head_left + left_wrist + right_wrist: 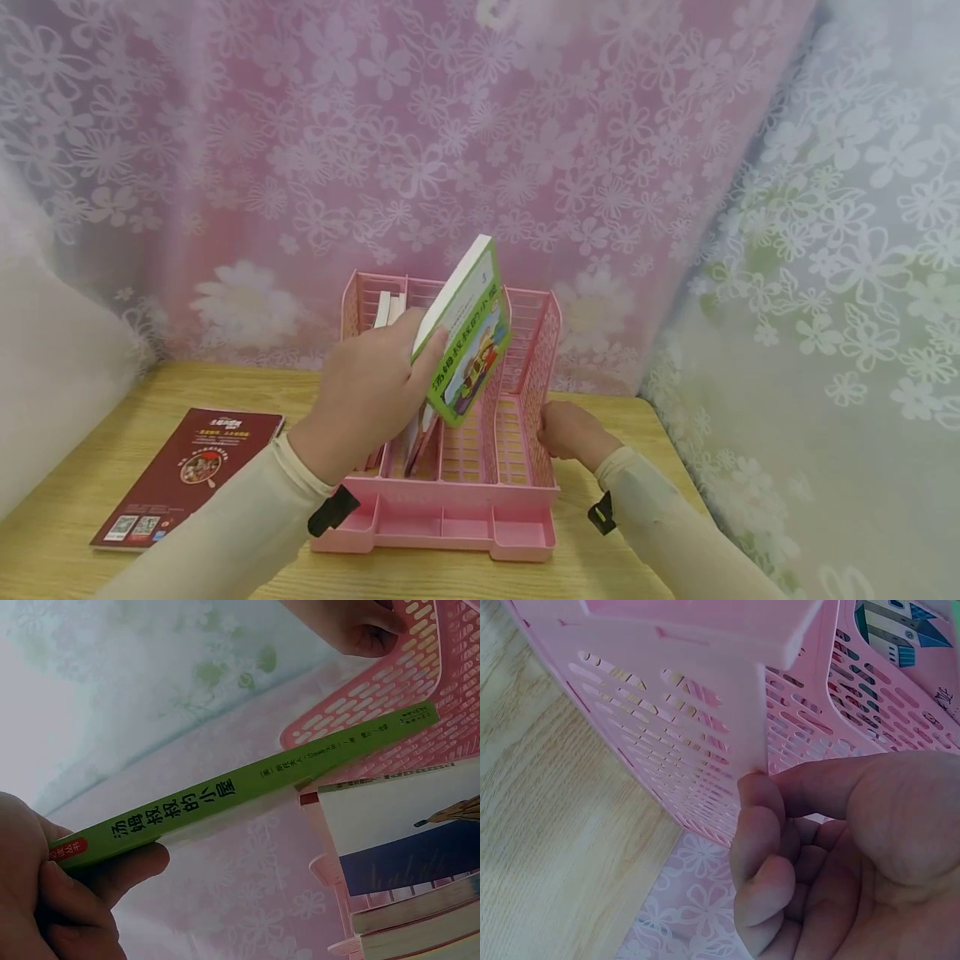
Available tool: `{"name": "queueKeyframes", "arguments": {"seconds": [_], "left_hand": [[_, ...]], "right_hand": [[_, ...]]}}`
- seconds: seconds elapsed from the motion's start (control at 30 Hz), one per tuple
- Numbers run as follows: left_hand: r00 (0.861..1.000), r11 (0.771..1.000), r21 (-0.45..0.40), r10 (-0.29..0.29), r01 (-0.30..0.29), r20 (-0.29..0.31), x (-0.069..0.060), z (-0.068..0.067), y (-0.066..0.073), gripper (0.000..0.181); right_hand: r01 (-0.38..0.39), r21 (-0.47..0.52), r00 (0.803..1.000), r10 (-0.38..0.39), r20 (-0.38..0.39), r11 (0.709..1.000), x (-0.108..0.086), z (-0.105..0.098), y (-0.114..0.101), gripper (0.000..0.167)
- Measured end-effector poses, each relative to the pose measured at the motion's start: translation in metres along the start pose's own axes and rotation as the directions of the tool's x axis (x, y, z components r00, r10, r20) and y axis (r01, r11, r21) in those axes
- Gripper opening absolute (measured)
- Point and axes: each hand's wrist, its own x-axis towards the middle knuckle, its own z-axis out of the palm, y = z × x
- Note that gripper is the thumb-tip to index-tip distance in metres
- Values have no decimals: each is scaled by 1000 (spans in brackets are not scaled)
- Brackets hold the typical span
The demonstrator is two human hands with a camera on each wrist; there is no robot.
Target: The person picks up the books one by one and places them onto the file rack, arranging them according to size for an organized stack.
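My left hand [367, 387] grips a green-covered book [471, 342], tilted in the air above a pink plastic book rack [483, 496]. Its green spine with dark characters faces the left wrist view, with the fingers around one end. At the rack's right side, my right hand [573, 431] pinches the edge of the perforated side wall [742, 720] between thumb and curled forefinger. Several books [388, 308] stand in the rack's left compartments, partly hidden behind my left hand. One of them, a white and blue book [405, 840] with a pencil picture, shows in the left wrist view.
A dark red book [198, 475] lies flat on the wooden table [600, 558] left of the rack. Small open trays [408, 521] run along the rack's front. Behind hangs a pink floral curtain [420, 150]; a pale floral curtain [840, 317] borders the right.
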Motion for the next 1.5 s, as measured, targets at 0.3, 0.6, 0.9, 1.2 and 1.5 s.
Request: {"name": "queueKeyframes", "arguments": {"seconds": [0.3, 0.6, 0.9, 1.2, 1.5], "left_hand": [[998, 999, 6, -48, 48, 44, 5, 16, 0, 39], [998, 999, 33, 22, -20, -62, 5, 15, -2, 38], [994, 992, 74, 101, -98, -32, 15, 31, 5, 48], [991, 993, 67, 96, -102, 91, 19, 68, 6, 30], [980, 982, 168, 52, -85, 191, 16, 99, 7, 20]], "right_hand": [[7, -43, 1000, -8, -21, 999, -2, -1, -1, 16], [-8, -37, 1000, 7, -21, 999, 1, 0, 1, 18], [-20, -43, 1000, 19, -5, 999, 2, 0, 1, 17], [-11, -53, 1000, 10, -16, 999, 3, 4, 3, 17], [2, -59, 1000, -3, -26, 998, 2, 4, 3, 18]]}}
